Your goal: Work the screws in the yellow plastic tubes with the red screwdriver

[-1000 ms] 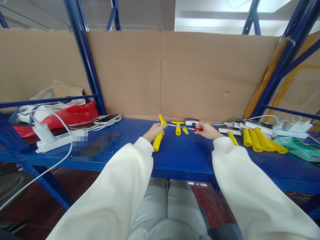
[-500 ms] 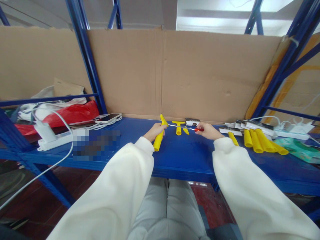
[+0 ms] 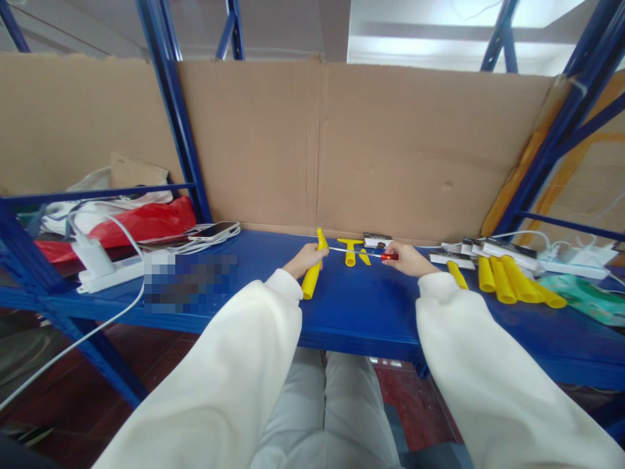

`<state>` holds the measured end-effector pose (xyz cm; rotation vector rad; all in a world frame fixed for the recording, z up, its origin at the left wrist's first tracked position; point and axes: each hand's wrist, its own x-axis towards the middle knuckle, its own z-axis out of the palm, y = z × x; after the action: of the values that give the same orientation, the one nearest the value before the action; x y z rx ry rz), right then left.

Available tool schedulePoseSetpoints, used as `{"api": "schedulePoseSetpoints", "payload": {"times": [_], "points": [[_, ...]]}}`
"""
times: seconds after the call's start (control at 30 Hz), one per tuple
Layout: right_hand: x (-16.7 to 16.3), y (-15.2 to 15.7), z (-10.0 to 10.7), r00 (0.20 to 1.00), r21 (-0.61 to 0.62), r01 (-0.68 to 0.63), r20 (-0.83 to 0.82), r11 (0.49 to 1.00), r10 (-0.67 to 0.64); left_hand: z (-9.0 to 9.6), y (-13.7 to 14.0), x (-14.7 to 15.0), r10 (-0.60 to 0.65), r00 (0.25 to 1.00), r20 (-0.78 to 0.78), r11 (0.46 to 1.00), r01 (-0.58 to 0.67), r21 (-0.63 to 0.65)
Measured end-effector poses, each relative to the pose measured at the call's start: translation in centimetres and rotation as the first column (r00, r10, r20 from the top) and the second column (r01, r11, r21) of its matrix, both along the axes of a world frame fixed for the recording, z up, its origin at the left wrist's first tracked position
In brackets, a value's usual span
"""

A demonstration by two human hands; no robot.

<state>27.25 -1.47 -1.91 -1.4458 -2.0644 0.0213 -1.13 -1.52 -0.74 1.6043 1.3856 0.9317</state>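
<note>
My left hand (image 3: 303,260) is closed around a yellow T-shaped plastic handle (image 3: 311,281), its round tube slanting down toward me and its head at the top. In my right hand (image 3: 409,259) is a screwdriver (image 3: 390,256) with a red grip. Its long thin shaft runs left, level, and the tip meets the head of the yellow handle; the exact contact point is too small to make out. Behind the shaft lie another yellow T-shaped handle (image 3: 350,256) and a small yellow pointed piece (image 3: 364,258). A small black-and-white box (image 3: 377,240) sits behind my right fingers.
Several yellow handles (image 3: 510,279) lie on the right beside white-and-black boxes (image 3: 508,253), a power strip (image 3: 576,266) and a green packet (image 3: 586,296). At left are a phone (image 3: 217,230), cables, another power strip (image 3: 114,275) and a red bag (image 3: 146,221). Cardboard (image 3: 415,143) backs the blue shelf (image 3: 361,306).
The view has shifted slightly. The yellow handle in my left hand has turned a little, its head now looking narrower. The screwdriver tip stays at the handle's head.
</note>
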Motion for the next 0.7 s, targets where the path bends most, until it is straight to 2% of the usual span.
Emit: {"api": "schedulePoseSetpoints", "payload": {"times": [0.23,0.47,0.7], "points": [[-0.1,-0.2,0.2,0.997,-0.001,0.064,0.043,0.998,-0.064,0.0,-0.1,0.0,-0.009,1.000,-0.023,1.000,0.009,0.004],[-0.8,-1.0,0.8,0.959,0.022,0.181,0.216,0.983,-0.181,-0.1,-0.1,0.0,-0.024,0.998,-0.056,1.000,0.023,-0.008],[-1.8,-2.0,1.4,0.918,-0.035,0.255,0.323,0.966,-0.230,0.1,-0.3,0.0,-0.018,0.997,-0.069,1.000,0.019,0.003]]}}
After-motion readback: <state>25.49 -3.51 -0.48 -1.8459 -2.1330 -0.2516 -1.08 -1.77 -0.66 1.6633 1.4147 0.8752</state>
